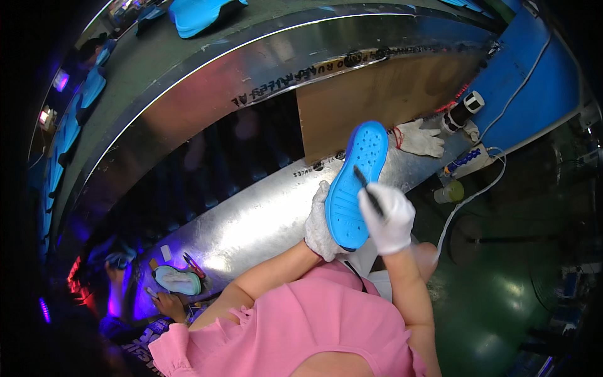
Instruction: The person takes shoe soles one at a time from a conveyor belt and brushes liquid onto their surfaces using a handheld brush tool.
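Note:
A bright blue shoe sole (pixel 355 188) stands tilted in front of me, its ribbed and dimpled side facing up. My left hand (pixel 319 226), in a white knit glove, grips it by the left edge near the lower end. In my right hand (pixel 391 217), also gloved in white and a little blurred, is a slim black brush (pixel 370 192). The brush's tip is over the middle of the sole; whether it touches cannot be made out. The fingers beneath the sole are hidden.
A metal bench (pixel 251 213) runs beneath the sole, with a white glove (pixel 419 139) and a black-and-white cylinder (pixel 463 112) at its right. Beyond a brown cardboard sheet (pixel 370 100), a green belt carries blue soles (pixel 198 16). At left, a co-worker's hand (pixel 169 306) is beside another sole (pixel 178 280).

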